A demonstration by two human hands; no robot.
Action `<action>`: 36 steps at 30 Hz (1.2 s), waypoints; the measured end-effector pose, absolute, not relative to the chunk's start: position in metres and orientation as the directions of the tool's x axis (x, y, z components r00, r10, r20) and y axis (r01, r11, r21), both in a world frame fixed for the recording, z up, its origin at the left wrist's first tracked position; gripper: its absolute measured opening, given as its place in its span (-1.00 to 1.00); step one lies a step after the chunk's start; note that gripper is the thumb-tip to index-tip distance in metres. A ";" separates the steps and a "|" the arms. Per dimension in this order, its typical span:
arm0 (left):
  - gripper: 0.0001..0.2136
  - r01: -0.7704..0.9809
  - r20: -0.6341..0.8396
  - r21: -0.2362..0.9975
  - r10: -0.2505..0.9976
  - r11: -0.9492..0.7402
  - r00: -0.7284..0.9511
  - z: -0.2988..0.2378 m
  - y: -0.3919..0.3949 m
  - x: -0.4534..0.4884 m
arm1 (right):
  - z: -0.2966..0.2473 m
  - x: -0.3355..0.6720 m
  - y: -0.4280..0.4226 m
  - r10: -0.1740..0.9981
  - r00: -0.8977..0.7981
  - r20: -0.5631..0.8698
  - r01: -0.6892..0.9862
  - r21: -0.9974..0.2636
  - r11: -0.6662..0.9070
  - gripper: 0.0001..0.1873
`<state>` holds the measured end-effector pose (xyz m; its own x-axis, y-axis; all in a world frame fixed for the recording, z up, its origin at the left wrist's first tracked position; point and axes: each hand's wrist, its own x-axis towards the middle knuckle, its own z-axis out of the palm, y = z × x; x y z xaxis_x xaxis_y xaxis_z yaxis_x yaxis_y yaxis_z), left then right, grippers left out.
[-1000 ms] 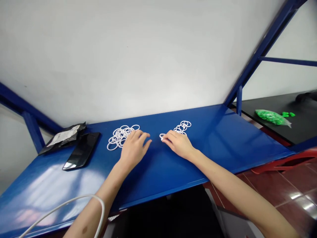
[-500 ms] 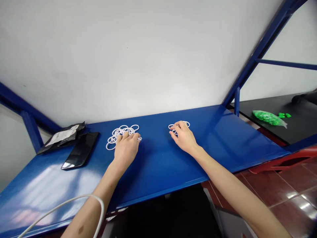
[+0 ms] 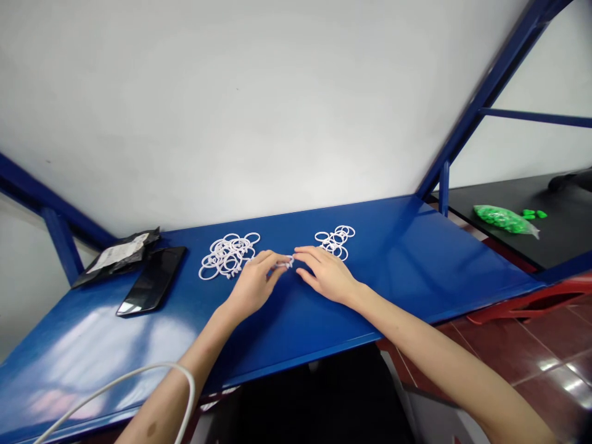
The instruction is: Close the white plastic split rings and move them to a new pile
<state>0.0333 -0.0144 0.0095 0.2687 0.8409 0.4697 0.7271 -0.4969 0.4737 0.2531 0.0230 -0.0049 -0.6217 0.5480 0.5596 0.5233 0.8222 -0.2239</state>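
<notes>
Between the thumb and fingers of my left hand [image 3: 252, 282] is a small white plastic ring [image 3: 288, 264], its far end sticking out toward the right. Close by, my right hand [image 3: 329, 275] reaches toward that end with its fingers stretched and its thumb apart, gripping nothing; whether a fingertip touches the ring I cannot tell. Left of my left hand lies a larger pile of white rings [image 3: 230, 248] with small clasp-like ends. A smaller group of white rings [image 3: 341, 234] rests just beyond my right hand.
The blue table [image 3: 296, 320] stands against a pale wall. At its left are a black phone [image 3: 152, 280] and a black plastic package [image 3: 121, 254]. A white cable [image 3: 139, 370] crosses the lower left. A bag of green pieces [image 3: 504, 219] lies on a black table at right.
My left hand has come right from the larger pile with a ring in its fingers. My right hand has left the smaller group and moved left and nearer, toward the held ring.
</notes>
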 end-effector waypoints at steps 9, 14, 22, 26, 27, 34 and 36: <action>-0.84 0.359 0.237 0.889 0.957 -0.283 0.168 0.007 -0.021 0.049 | -0.007 0.252 0.022 0.596 -0.602 0.532 0.492 -0.341 0.801 -0.75; -0.81 0.332 0.247 0.898 0.955 -0.288 0.161 0.006 -0.022 0.049 | -0.003 0.252 0.020 0.597 -0.616 0.514 0.487 -0.348 0.801 -0.73; -0.89 0.465 0.367 0.791 0.917 -0.397 0.158 0.001 -0.022 0.049 | -0.005 0.252 0.018 0.573 -0.643 0.508 0.460 -0.342 0.819 -0.68; -0.87 0.533 0.475 0.693 0.864 -0.484 0.166 0.000 -0.025 0.052 | -0.007 0.252 0.015 0.541 -0.666 0.514 0.449 -0.303 0.841 -0.66; -0.85 0.540 0.502 0.674 0.849 -0.505 0.168 0.000 -0.026 0.053 | -0.007 0.252 0.014 0.527 -0.669 0.524 0.448 -0.281 0.849 -0.65; -0.78 0.580 0.581 0.557 0.778 -0.594 0.240 -0.007 -0.026 0.053 | -0.010 0.253 0.013 0.490 -0.701 0.517 0.497 -0.137 0.857 -0.62; -0.79 0.624 0.576 0.499 0.768 -0.601 0.279 -0.008 -0.022 0.051 | -0.010 0.253 0.016 0.503 -0.713 0.489 0.520 -0.113 0.847 -0.63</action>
<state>0.0508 -0.0221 -0.0079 0.2793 0.7680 0.5764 0.6238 -0.6015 0.4991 0.2530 0.0160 -0.0099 -0.7126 0.5030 0.4891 0.5200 0.8466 -0.1131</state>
